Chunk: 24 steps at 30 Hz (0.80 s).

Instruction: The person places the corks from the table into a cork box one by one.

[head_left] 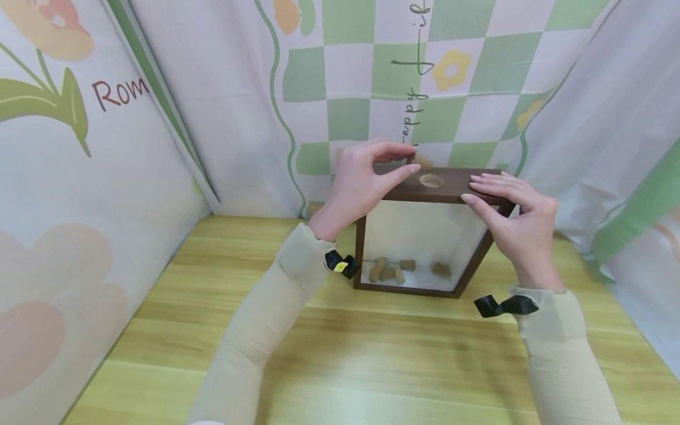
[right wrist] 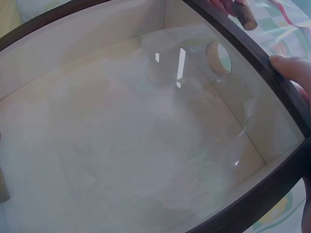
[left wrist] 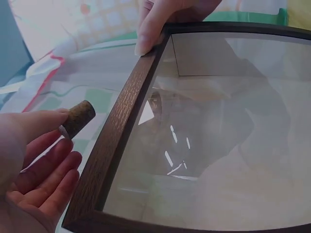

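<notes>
Small brown cylindrical cork [left wrist: 80, 118]: upper centre of head view, pinched in left hand [head_left: 366, 177] near round hole [head_left: 431, 180] of dark-brown wooden, clear-fronted box [head_left: 451, 192]. Right hand [head_left: 523, 215]: extended across box top, right of centre. Risk: possible drop behind box, through slipping fingertip-only pinch.

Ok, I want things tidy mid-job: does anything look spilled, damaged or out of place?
Nothing looks spilled or damaged. But one tan piece, perhaps a cork, lies by the curtain, left of the shadow box; it looks astray, since several corks lie inside the box.
</notes>
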{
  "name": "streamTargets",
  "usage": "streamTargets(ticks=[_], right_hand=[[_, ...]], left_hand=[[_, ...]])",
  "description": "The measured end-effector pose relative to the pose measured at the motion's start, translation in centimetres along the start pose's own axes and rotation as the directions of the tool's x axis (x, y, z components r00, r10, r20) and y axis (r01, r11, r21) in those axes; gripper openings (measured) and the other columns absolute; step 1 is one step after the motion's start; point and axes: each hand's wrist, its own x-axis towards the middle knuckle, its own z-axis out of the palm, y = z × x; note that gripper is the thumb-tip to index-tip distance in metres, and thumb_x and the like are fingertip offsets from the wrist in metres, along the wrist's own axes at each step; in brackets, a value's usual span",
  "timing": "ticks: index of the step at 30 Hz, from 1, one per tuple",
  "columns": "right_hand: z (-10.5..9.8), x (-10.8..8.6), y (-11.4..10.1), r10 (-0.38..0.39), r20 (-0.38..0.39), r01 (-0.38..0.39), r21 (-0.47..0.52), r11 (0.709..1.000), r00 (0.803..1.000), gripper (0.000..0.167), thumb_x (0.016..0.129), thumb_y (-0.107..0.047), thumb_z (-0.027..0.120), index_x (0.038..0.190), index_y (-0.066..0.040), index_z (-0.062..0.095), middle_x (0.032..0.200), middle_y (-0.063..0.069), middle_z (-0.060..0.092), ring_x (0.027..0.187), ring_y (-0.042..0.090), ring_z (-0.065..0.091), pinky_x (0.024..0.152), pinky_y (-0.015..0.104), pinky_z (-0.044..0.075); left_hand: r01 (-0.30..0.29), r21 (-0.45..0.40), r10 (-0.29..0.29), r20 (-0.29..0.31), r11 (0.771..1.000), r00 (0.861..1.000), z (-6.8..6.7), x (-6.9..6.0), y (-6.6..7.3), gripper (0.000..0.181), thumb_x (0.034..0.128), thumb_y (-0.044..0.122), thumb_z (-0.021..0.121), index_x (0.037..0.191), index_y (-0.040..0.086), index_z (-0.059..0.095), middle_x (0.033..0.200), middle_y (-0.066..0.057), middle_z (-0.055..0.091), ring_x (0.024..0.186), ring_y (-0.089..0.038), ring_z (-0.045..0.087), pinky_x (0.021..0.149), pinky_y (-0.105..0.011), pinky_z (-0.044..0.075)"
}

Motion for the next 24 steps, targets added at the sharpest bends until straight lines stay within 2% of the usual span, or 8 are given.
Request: streamTargets(ticks=[4, 8, 15, 19, 24], right_hand=[[0.0, 0.0, 0.2, -0.006, -0.002, 0.006, 0.009, 1.0, 1.0, 0.018, 0.079, 0.003, 0.086, 0.096, 0.005, 0.079, 0.099, 0.021, 0.074, 0.104, 0.014, 0.07, 0.108, 0.041, 0.044], [0.0, 0.0, 0.1, -0.011, 0.001, 0.011, 0.004, 1.0, 1.0, 0.018, 0.079, 0.004, 0.086, 0.095, 0.005, 0.079, 0.099, 0.023, 0.074, 0.103, 0.014, 0.07, 0.108, 0.041, 0.044], [0.1, 0.0, 0.0, -0.004, 0.002, 0.004, -0.015, 1.0, 1.0, 0.018, 0.078, 0.005, 0.085, 0.095, 0.005, 0.079, 0.099, 0.023, 0.074, 0.104, 0.015, 0.07, 0.107, 0.041, 0.044], [0.1, 0.0, 0.0, 0.001, -0.003, -0.001, -0.006, 1.0, 1.0, 0.018, 0.078, 0.005, 0.085, 0.095, 0.006, 0.079, 0.1, 0.022, 0.074, 0.104, 0.014, 0.07, 0.108, 0.041, 0.044], [0.1, 0.0, 0.0, 0.0, -0.005, 0.0, -0.008, 1.0, 1.0, 0.018, 0.078, 0.005, 0.085, 0.095, 0.005, 0.079, 0.1, 0.022, 0.074, 0.104, 0.013, 0.07, 0.108, 0.04, 0.044]], left_hand=[[0.056, 0.055, -0.06, 0.088, 0.997, 0.994, 0.6, 0.9, 0.3, 0.029, 0.0921, 0.023, 0.079, 0.118, 0.01, 0.076, 0.113, 0.004, 0.073, 0.104, -0.005, 0.064, 0.093, -0.015, 0.046], [0.077, 0.117, -0.092, 0.129, 0.99, 0.987, 1.2, 1.4, 0.2, 0.028, 0.0931, 0.023, 0.078, 0.118, 0.01, 0.076, 0.115, 0.003, 0.073, 0.106, -0.009, 0.066, 0.092, -0.014, 0.046], [0.108, 0.199, -0.141, 0.161, 0.974, 0.977, 1.8, 1.6, -0.1, 0.029, 0.0932, 0.026, 0.078, 0.119, 0.012, 0.077, 0.116, 0.003, 0.073, 0.103, -0.005, 0.065, 0.088, -0.011, 0.045], [0.11, 0.209, -0.149, 0.18, 0.972, 0.972, 1.9, 1.7, -0.1, 0.031, 0.0932, 0.027, 0.078, 0.12, 0.012, 0.076, 0.118, 0.003, 0.072, 0.103, -0.004, 0.065, 0.088, -0.012, 0.045], [0.109, 0.199, -0.143, 0.167, 0.974, 0.976, 1.9, 1.6, -0.1, 0.037, 0.0915, 0.031, 0.08, 0.123, 0.013, 0.074, 0.119, 0.003, 0.072, 0.104, -0.005, 0.066, 0.089, -0.014, 0.046]])
